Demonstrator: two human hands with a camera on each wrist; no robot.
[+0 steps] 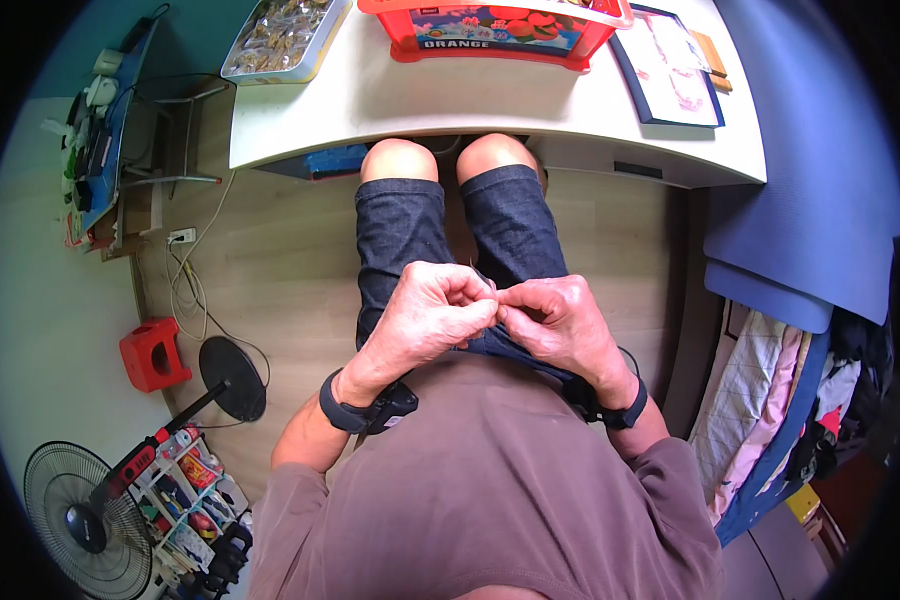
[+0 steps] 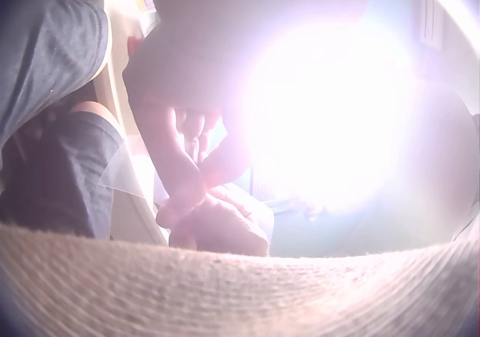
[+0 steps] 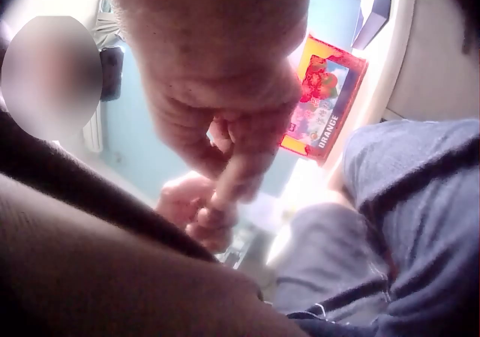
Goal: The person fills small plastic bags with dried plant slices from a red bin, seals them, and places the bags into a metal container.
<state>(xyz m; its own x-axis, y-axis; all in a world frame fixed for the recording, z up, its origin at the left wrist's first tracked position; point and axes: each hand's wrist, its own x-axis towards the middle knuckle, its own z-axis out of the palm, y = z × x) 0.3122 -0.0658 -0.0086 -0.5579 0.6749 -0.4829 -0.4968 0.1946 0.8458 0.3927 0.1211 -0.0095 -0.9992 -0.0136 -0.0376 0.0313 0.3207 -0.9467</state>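
Fingertips (image 1: 484, 313) of my two hands meet above my lap, close in front of my brown shirt (image 1: 490, 470). My left hand (image 1: 428, 312) has its fingers curled, thumb and forefinger pinched together; my right hand (image 1: 562, 322) mirrors it, pinching from the other side. What they pinch looks like a thin see-through sheet (image 2: 126, 169), whose pale corner juts out beside my fingers in the left wrist view; its exact outline I cannot tell, because glare washes out much of that view. Each wrist wears a black band, the left band (image 1: 344, 404) and the right band (image 1: 627, 406). Beyond my hands, my knees in dark denim shorts (image 1: 402, 220) reach the near edge of a white table (image 1: 320, 115). On it, from left to right, I see a metal tin (image 1: 315, 65) of wrapped packets, a red basket (image 1: 402, 45) with an ORANGE label, and a shallow dark-edged box (image 1: 685, 123), with a brown block (image 1: 712, 60) next to it. A red stool (image 1: 155, 355) and a fan (image 1: 85, 525) stand on the floor to my left; a broad blue mat (image 1: 810, 150) hangs to my right.
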